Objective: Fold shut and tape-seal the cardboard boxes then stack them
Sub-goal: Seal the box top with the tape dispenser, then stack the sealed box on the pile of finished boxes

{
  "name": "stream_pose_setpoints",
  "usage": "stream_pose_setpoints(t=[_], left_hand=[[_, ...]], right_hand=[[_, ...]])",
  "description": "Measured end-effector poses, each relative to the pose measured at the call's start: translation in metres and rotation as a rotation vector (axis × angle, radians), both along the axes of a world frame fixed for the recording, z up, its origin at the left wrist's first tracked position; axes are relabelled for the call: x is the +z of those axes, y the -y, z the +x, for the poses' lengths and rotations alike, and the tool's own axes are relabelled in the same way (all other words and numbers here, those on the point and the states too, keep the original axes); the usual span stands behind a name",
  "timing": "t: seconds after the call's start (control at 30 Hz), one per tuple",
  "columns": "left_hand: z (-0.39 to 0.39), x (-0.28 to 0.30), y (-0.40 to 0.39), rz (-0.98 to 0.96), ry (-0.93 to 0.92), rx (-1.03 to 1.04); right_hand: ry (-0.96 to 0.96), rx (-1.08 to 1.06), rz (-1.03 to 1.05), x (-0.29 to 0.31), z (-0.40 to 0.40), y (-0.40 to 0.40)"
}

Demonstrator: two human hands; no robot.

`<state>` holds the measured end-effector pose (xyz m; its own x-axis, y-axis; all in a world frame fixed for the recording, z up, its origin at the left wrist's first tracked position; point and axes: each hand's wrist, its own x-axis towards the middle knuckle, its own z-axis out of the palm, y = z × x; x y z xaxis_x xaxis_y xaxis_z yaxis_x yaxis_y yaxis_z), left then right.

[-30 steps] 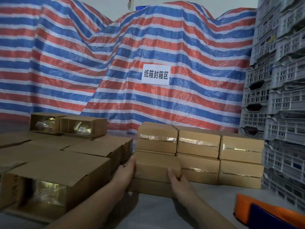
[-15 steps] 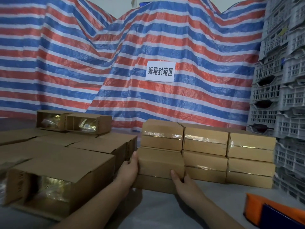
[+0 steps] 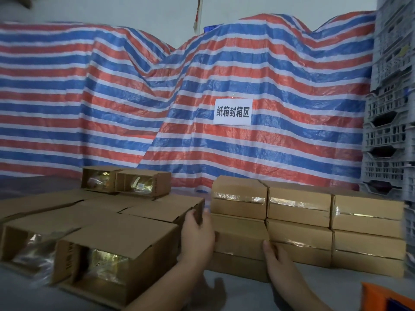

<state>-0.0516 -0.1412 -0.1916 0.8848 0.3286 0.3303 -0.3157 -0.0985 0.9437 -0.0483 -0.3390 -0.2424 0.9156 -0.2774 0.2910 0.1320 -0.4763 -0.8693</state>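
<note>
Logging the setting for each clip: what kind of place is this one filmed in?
Most likely a warehouse packing station. A printed sign hangs on a striped tarpaulin, taped cardboard boxes stand two high, open boxes wait at left, and grey plastic crates are stacked at right.

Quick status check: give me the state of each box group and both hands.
Brown cardboard boxes stacked on the right: taped shut, two high.
Brown cardboard boxes on the left: ends open, untaped.
Left hand: against the stack's left end.
Right hand: resting on the stack's front.

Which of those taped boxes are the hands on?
The bottom-left box of the taped stack: the left hand and right hand press its front, while the others go untouched.
</note>
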Motion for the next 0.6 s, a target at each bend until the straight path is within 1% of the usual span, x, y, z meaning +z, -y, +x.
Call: stream_pose_setpoints(t=[0.1,0.17,0.23,0.3,0.37,0.4,0.47,0.53,0.6], left_hand=[[-0.021,0.017,-0.002,0.141,0.166,-0.032],[-0.034,0.031,-0.007,0.233,0.258,-0.062],[-0.049,0.046,-0.017,0.269,0.331,-0.111],[-0.061,0.061,-0.034,0.261,0.377,-0.158],[-0.067,0.076,-0.055,0.277,0.349,-0.184],[-0.066,0.084,-0.065,0.336,0.323,-0.153],[-0.054,0.099,-0.087,0.542,0.304,-0.045],[-0.034,0.111,-0.106,0.75,0.31,0.051],[-0.008,0.12,-0.128,0.87,0.271,0.165]], right_hand=[[-0.008,-0.12,-0.04,0.003,-0.006,0.007],[0.042,-0.183,-0.057,0.006,-0.011,0.011],[0.175,-0.236,-0.093,0.012,-0.018,0.012],[0.386,-0.239,-0.16,0.023,-0.029,0.005],[0.545,-0.188,-0.251,0.044,-0.043,-0.012],[0.587,-0.14,-0.306,0.057,-0.049,-0.023],[0.6,-0.009,-0.353,0.083,-0.055,-0.049],[0.589,0.156,-0.327,0.107,-0.051,-0.081],[0.515,0.321,-0.288,0.128,-0.039,-0.114]])
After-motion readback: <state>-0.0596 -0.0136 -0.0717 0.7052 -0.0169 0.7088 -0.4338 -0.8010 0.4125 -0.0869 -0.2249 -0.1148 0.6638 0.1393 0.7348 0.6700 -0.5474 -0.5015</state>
